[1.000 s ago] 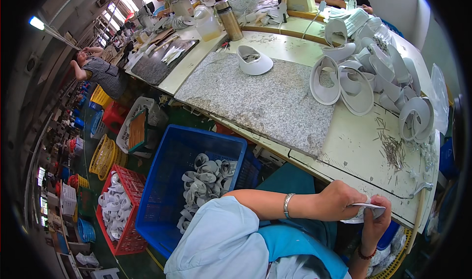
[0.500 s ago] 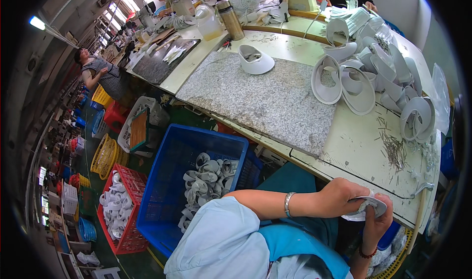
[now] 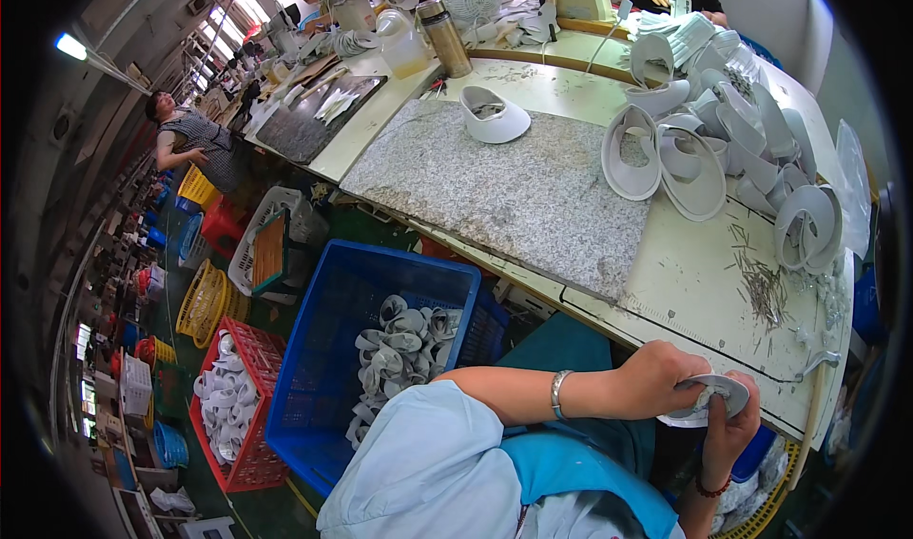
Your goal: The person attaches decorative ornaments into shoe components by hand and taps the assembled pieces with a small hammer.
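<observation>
Grey, curved shoe piece (image 3: 715, 394) sits pinched between the left hand (image 3: 656, 379) and right hand (image 3: 730, 432) below the table edge (image 3: 666, 335); one blue crate (image 3: 328, 368) and one red basket (image 3: 249, 444) hold similar pieces.

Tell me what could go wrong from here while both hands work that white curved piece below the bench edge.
The white curved piece is pinched between the left hand and right hand over open space below the bench; a slip would likely send it to the floor, not into the blue crate. Loose thin nails lie near the bench edge just above the hands and could be knocked off. The heap of white pieces at the far right looks loosely stacked and might slide.
</observation>
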Motion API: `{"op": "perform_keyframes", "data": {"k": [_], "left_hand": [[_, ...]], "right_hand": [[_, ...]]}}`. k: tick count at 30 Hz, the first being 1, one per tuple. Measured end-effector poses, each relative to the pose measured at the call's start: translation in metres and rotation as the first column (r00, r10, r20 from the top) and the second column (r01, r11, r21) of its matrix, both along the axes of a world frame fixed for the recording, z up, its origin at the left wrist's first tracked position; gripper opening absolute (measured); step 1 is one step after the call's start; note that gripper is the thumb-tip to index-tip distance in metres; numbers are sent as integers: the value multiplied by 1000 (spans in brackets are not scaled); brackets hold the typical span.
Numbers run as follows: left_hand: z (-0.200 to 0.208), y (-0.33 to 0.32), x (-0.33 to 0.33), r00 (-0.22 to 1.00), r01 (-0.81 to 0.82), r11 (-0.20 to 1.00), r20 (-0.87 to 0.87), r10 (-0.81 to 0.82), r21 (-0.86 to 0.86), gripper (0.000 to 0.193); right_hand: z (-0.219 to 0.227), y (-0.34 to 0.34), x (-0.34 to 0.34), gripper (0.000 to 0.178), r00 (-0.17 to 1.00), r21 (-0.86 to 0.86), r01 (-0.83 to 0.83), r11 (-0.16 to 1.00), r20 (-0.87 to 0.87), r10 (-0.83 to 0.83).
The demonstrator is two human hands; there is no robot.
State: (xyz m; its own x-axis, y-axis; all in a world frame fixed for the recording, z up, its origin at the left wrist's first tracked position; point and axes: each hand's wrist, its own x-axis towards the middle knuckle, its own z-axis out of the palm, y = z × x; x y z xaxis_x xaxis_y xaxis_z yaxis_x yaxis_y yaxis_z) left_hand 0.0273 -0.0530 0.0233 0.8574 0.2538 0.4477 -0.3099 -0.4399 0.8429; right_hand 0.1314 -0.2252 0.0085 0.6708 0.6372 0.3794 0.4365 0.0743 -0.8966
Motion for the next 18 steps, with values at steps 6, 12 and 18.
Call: {"op": "perform_keyframes", "data": {"k": [6, 12, 18], "left_hand": [[2, -2, -1, 999, -38, 999, -12, 38, 5, 11], [1, 0, -2, 999, 54, 999, 8, -54, 0, 9], [-1, -2, -2, 999, 29, 999, 28, -29, 24, 10]], "right_hand": [[6, 2, -8, 20, 937, -45, 106, 993, 340, -85], [5, -4, -5, 17, 990, -17, 20, 1000, 141, -18], [5, 0, -10, 16, 979, -24, 90, 996, 186, -84]]}}
